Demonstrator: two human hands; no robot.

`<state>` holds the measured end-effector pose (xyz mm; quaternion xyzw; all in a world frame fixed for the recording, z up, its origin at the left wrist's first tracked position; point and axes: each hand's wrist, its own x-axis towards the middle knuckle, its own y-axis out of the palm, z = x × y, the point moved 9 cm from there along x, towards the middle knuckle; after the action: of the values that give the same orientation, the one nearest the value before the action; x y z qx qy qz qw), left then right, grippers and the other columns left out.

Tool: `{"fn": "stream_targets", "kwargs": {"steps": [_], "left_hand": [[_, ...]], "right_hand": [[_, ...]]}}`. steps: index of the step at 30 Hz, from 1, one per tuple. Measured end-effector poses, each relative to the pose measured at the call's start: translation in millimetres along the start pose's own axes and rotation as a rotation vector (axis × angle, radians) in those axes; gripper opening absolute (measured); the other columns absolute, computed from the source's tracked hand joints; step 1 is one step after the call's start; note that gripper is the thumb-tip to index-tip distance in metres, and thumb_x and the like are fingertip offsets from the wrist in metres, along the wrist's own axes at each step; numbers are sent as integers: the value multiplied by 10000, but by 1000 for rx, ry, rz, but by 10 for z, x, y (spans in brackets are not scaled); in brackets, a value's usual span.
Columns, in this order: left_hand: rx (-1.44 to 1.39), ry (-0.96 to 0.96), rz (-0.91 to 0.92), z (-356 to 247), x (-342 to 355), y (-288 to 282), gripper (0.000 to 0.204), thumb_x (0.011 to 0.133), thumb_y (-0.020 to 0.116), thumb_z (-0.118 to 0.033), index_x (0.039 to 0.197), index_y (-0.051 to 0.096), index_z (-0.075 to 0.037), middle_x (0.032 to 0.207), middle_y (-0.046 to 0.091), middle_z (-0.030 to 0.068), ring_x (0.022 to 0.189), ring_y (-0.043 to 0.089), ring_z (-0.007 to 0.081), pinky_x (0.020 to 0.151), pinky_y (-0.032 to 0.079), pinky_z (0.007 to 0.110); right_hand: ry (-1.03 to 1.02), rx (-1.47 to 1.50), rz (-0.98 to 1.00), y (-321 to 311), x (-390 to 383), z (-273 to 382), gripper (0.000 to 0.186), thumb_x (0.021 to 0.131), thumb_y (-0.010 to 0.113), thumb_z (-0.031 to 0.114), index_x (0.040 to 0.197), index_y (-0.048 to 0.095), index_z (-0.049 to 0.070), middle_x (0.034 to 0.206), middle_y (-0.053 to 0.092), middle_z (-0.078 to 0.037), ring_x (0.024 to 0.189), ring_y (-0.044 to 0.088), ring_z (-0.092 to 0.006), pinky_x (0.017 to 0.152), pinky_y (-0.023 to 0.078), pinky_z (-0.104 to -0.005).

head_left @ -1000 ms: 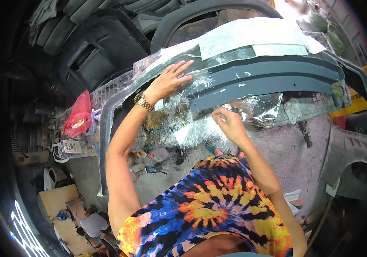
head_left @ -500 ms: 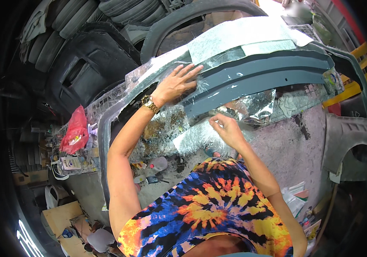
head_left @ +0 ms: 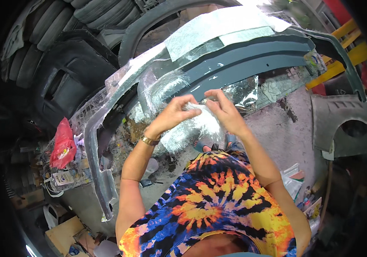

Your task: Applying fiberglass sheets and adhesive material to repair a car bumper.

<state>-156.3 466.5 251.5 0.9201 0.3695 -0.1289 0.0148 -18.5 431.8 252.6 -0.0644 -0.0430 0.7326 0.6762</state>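
Observation:
Both my hands are raised before my body over a torn, frayed piece of white fibreglass mat (head_left: 209, 123). My left hand (head_left: 175, 115), with a metal watch at the wrist, pinches the mat's upper left edge. Opposite it, my right hand (head_left: 226, 112) has its fingers closed on the upper right edge. Just beyond lies a long curved grey car bumper (head_left: 252, 60), its hollow side towards me. Another shaggy patch of fibreglass mat (head_left: 162, 92) rests on the bumper's left part, and larger flat mat sheets (head_left: 209, 32) cover its upper edge.
The bumper's left end (head_left: 100, 188) curves back beside my left arm. A red plastic bag (head_left: 63, 143) and a rectangular tin (head_left: 62, 179) stand at the left. Stacked tyres or curved dark parts (head_left: 52, 23) fill the far left. A grey fender (head_left: 342, 122) and yellow bars (head_left: 342, 64) are at the right.
My left hand has left the bumper, come down and right, and joined my right hand at the loose mat, which is now lifted between them. The patch it covered is exposed. The view has shifted.

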Motion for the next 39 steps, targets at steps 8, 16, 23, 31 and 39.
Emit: {"fn": "stream_targets", "kwargs": {"steps": [8, 16, 23, 31, 39], "left_hand": [[439, 232, -28, -480, -41, -11, 324, 869, 713, -239, 1097, 640, -20, 932, 670, 65, 845, 592, 107, 794, 466, 259], [715, 572, -386, -496, 79, 466, 200, 894, 674, -153, 798, 616, 13, 675, 572, 148, 587, 551, 299, 545, 439, 360], [560, 370, -587, -428, 108, 374, 182, 921, 637, -182, 887, 659, -5, 753, 625, 163, 656, 610, 323, 594, 465, 388], [497, 116, -749, -22, 133, -580, 214, 886, 663, -188, 997, 664, -4, 750, 650, 134, 626, 583, 218, 599, 460, 354], [893, 98, -996, -54, 179, -919, 142, 859, 657, -133, 870, 549, -42, 842, 620, 125, 787, 611, 348, 671, 469, 448]], "right_hand": [[15, -200, 561, -137, -2, 87, 249, 926, 635, 234, 912, 646, -15, 701, 548, -18, 702, 473, -87, 629, 408, -285], [-61, -111, 247, -563, 148, -68, 224, 931, 630, 178, 855, 627, -33, 693, 540, -33, 687, 446, -93, 611, 393, -299], [-127, -101, 263, -780, 370, 96, 259, 920, 637, 207, 994, 658, -40, 930, 712, -99, 848, 654, -179, 801, 503, -330], [-180, -339, 102, -467, 1106, 25, 252, 876, 660, 227, 915, 651, -22, 796, 640, -171, 711, 583, -215, 701, 463, -359], [-126, -570, -43, -169, 1461, -17, 254, 871, 649, 275, 967, 684, 43, 919, 680, -201, 906, 635, -399, 780, 490, -454]]}}
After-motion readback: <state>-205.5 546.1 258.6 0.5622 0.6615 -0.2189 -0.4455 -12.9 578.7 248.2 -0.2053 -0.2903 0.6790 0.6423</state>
